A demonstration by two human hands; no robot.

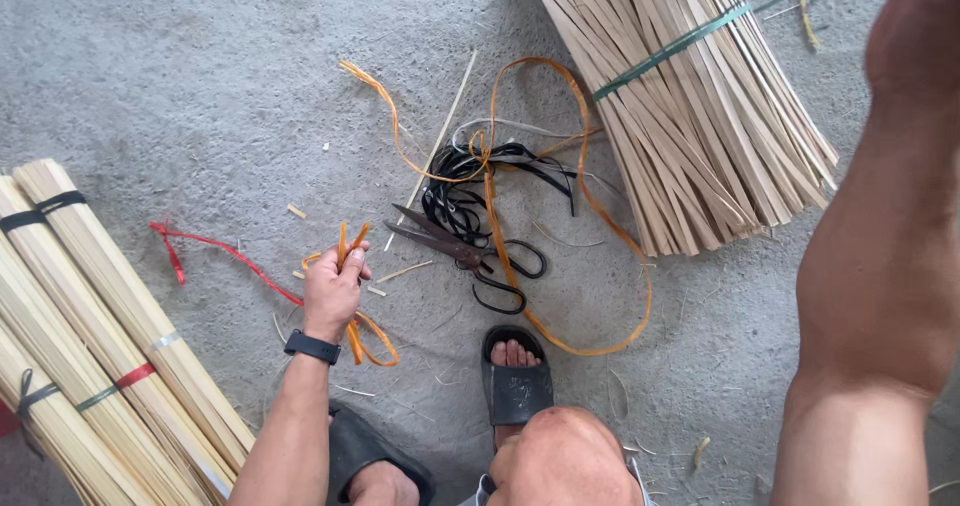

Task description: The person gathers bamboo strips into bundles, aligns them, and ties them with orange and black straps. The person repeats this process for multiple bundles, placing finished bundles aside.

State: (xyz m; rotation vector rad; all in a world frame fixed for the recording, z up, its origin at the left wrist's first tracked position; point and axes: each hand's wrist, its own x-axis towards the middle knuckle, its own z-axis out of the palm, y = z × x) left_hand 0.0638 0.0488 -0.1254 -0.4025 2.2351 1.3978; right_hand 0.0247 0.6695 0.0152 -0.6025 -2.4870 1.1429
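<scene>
My left hand (332, 288), a black watch on its wrist, is closed around short orange strap pieces (350, 249) that stick up above the fingers and curl below the palm. Just right of it, black-handled scissors (462, 250) lie on the concrete floor. A long orange strap (590, 206) loops over the scissors. My right arm is raised at the right edge, and only the back of my right hand (915, 26) shows in the top corner. Its fingers are out of sight.
A fanned bundle of flat bamboo strips (700, 136) tied with a green band lies at the top right. Tied bundles of thin pale sticks (90, 346) lie at the left. A tangle of black straps (468, 181) and a red strap (220, 251) are on the floor. My sandalled foot (515, 366) and knee are below.
</scene>
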